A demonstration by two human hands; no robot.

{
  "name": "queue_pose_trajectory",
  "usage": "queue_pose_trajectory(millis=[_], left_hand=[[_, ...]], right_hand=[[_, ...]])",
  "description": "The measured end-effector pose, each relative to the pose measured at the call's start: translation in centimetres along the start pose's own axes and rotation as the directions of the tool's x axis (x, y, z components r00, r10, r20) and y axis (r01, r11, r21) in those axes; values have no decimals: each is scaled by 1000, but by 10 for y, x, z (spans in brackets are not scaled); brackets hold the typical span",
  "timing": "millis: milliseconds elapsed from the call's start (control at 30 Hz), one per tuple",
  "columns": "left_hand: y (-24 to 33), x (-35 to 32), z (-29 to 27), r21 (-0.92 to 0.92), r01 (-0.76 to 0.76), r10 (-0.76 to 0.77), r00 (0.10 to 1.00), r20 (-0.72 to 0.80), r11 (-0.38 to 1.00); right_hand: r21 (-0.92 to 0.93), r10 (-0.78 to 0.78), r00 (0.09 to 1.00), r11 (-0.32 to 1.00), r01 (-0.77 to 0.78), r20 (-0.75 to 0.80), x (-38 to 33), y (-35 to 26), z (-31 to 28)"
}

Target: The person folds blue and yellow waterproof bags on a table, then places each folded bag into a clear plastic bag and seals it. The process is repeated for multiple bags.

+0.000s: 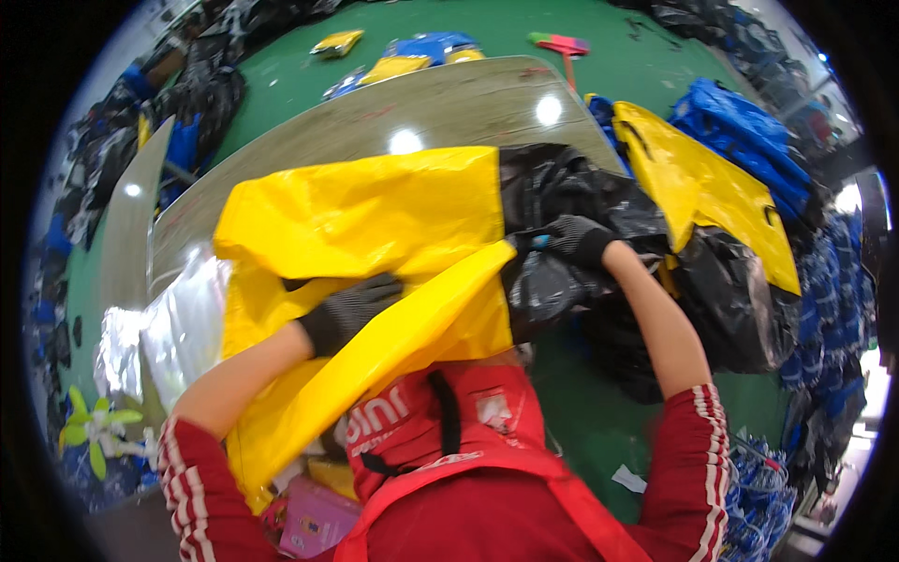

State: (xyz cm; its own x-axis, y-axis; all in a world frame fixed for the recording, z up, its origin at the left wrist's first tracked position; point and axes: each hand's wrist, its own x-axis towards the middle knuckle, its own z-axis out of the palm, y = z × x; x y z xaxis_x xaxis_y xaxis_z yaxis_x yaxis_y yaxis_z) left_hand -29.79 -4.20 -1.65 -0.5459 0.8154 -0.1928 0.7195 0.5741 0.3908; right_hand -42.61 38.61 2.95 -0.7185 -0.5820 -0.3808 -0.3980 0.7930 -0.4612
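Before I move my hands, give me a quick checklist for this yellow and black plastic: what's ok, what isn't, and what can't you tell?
1. Left hand gloved and among the folds of the yellow section: ok.
2. Right hand gloved and at the black section: ok.
3. Firm grip in both hands: cannot tell; the fingers don't show clearly enough.
4. Yellow section lying flat: not ok; it is folded and creased.
5. Black section smooth: not ok; it is crumpled.
6. Apart from the other yellow-and-black piece on the right: cannot tell; their dark parts run together in this view.
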Motion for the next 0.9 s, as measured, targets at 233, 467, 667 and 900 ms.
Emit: queue_pose_trajectory(millis=[233, 467, 667, 900], left_hand=[[67, -302, 9, -179, 786, -773, 616, 151, 592], [37, -273, 99, 74, 894, -610, 360, -706, 442], [67, -175, -3, -346, 922, -433, -244, -868, 174], [33, -64, -4, 121, 793, -624, 554, -551, 597]], right_hand=[[170, -11, 996, 985, 26, -89, 24, 5, -18], [-126, -198, 979, 973, 191, -49, 19, 0, -10], [-382, 89, 981, 912, -149, -170, -2, -32, 0], [-486, -41, 776, 800, -353, -630, -9, -25, 5]])
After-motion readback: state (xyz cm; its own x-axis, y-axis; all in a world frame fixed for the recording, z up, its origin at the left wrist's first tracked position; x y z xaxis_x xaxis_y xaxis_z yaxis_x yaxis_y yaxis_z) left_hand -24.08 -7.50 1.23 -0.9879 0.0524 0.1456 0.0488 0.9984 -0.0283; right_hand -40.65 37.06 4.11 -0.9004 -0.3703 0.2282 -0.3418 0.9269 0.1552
